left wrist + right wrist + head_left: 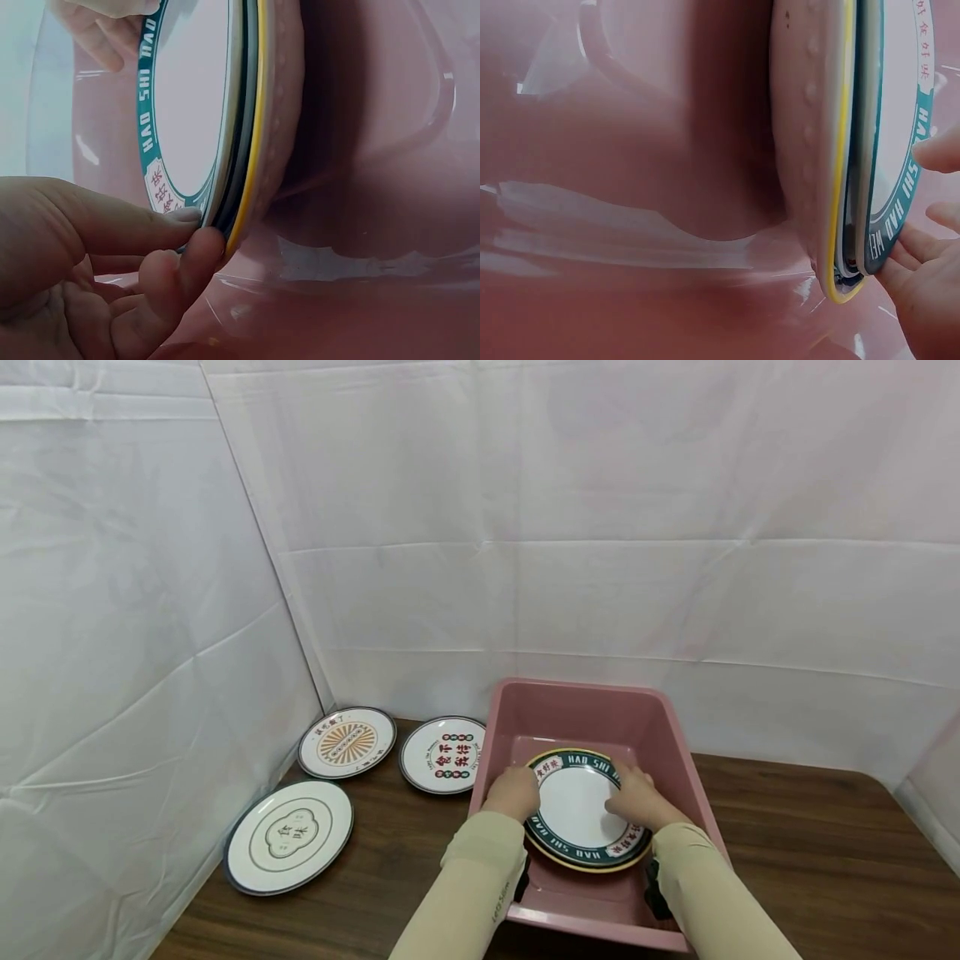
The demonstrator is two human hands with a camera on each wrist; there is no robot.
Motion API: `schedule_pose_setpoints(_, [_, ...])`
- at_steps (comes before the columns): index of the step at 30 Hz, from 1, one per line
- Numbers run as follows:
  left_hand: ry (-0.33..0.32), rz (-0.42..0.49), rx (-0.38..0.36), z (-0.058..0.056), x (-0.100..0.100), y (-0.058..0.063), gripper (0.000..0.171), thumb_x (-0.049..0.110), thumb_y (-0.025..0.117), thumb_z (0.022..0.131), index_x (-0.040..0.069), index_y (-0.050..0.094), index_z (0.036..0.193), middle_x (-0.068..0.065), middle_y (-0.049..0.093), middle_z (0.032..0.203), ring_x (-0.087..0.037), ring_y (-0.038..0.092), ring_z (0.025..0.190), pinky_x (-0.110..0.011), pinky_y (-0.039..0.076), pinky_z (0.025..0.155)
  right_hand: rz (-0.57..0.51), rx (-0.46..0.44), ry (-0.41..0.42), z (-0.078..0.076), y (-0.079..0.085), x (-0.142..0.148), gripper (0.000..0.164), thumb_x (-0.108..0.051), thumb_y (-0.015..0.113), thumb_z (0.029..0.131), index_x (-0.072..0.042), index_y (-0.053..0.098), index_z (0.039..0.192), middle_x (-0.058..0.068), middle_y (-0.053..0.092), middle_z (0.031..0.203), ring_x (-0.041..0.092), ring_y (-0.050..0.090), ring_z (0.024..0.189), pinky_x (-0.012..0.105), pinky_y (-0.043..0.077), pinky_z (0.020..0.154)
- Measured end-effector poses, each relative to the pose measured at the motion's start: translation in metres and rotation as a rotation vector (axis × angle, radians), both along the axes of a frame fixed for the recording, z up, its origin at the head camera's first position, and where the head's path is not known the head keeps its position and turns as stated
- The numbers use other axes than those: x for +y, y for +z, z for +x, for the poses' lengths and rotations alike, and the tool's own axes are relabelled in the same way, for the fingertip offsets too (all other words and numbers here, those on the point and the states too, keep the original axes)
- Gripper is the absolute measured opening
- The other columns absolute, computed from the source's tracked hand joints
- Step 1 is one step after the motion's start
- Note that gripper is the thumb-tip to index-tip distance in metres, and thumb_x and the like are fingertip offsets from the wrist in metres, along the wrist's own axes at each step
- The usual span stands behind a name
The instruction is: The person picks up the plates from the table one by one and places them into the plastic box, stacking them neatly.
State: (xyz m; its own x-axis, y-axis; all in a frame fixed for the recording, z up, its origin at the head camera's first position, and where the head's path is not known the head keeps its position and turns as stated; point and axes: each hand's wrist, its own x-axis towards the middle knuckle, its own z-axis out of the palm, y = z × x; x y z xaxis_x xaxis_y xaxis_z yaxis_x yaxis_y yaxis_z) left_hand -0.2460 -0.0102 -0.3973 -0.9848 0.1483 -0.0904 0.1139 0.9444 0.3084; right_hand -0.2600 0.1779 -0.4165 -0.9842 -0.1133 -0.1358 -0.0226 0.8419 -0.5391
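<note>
A short stack of round plates sits inside a pink plastic tub (pixel 581 714). The top plate (pixel 576 806) has a white middle and a green rim lettered HAO SHI HAO. Beneath it show dark plate edges and a yellow-edged plate (pixel 838 172). At the left side of the stack my left hand (pixel 513 792) pinches the rim, thumb on top and fingertips against the stacked edges. Opposite, my right hand (pixel 639 799) holds the top plate's rim, its thumb over the plate and fingers at the outer edge. The plates' undersides are mostly hidden in the head view.
Left of the tub, on the brown wooden table (pixel 810 852), lie a sunburst-pattern plate (pixel 347 743), a plate with red and green characters (pixel 446 756) and a plate with a grey cloud-shaped emblem (pixel 290 839). White cloth (pixel 600 527) hangs behind and at the left.
</note>
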Motion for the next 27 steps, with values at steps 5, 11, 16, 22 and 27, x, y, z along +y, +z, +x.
schedule_pose_setpoints(5, [-0.003,-0.019,0.001,0.001,0.001,0.0011,0.011,0.009,0.054,0.078,0.003,0.062,0.082,-0.006,0.057,0.077,-0.013,0.049,0.062,-0.028,0.044,0.057,0.0,-0.012,-0.004,-0.0005,-0.001,0.0001,0.077,-0.007,0.056,0.07,-0.001,0.012,0.133,0.03,0.013,0.13,0.044,0.013,0.114,0.055,0.027,0.083])
schedule_pose_setpoints(11, [-0.006,-0.039,0.015,0.0014,0.002,0.0003,0.012,0.01,0.054,0.079,0.003,0.062,0.083,-0.006,0.056,0.078,-0.013,0.05,0.063,-0.028,0.044,0.058,-0.009,-0.012,0.003,-0.0012,-0.0033,0.0006,0.079,-0.008,0.057,0.069,-0.002,0.012,0.133,0.029,0.012,0.131,0.044,0.01,0.115,0.056,0.024,0.085])
schedule_pose_setpoints(16, [0.001,-0.05,0.011,0.0017,0.003,0.0012,0.013,0.01,0.053,0.079,0.003,0.062,0.084,-0.007,0.057,0.079,-0.014,0.05,0.063,-0.028,0.044,0.059,-0.023,-0.01,0.018,-0.0037,-0.0075,0.0024,0.08,-0.008,0.058,0.068,-0.002,0.012,0.133,0.027,0.012,0.132,0.043,0.009,0.117,0.056,0.021,0.087])
schedule_pose_setpoints(22, [0.012,-0.066,0.017,0.0034,0.0035,0.0036,0.017,0.012,0.054,0.079,0.002,0.062,0.09,-0.011,0.055,0.087,-0.016,0.05,0.066,-0.03,0.045,0.059,-0.067,-0.058,0.029,-0.0053,-0.0103,0.0037,0.084,-0.006,0.058,0.068,-0.003,0.007,0.134,0.026,0.012,0.132,0.039,0.013,0.118,0.054,0.02,0.088])
schedule_pose_setpoints(27, [0.032,-0.076,0.008,0.0027,0.0043,0.0019,0.025,0.013,0.055,0.079,-0.003,0.058,0.098,-0.018,0.048,0.093,-0.019,0.049,0.063,-0.032,0.045,0.056,-0.072,-0.086,0.025,-0.0044,-0.0087,0.0011,0.083,-0.006,0.058,0.069,-0.004,0.007,0.134,0.026,0.004,0.134,0.038,0.003,0.121,0.054,0.011,0.091])
